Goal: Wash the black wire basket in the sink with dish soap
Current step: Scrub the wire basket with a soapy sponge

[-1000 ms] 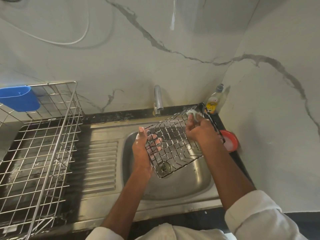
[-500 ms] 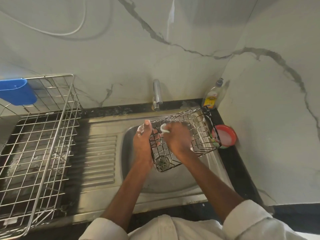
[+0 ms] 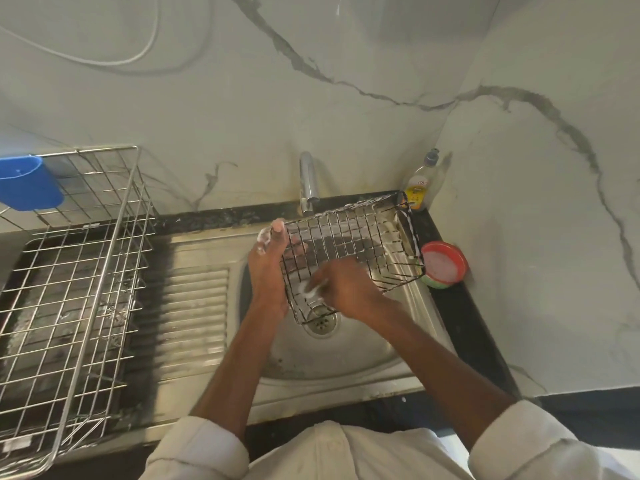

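The black wire basket (image 3: 360,237) is tilted over the steel sink (image 3: 349,355), its low corner near the drain. My left hand (image 3: 268,268) grips its left edge, fingers curled through the wires and flecked with foam. Inside the basket, at its lower left part, my right hand (image 3: 344,287) holds a small soapy white scrubber (image 3: 310,289) against the wires. The dish soap bottle (image 3: 419,188) stands upright in the back right corner of the counter.
A tap (image 3: 308,181) rises behind the sink. A red-rimmed bowl (image 3: 445,265) of white soapy paste sits on the black counter at the right. A large steel dish rack (image 3: 69,278) with a blue cup holder (image 3: 29,185) fills the left, beside the ribbed drainboard (image 3: 194,320).
My right hand has moved with the scrubber from the basket's far right corner down to its lower left part. The basket has tilted and turned a little in my left hand.
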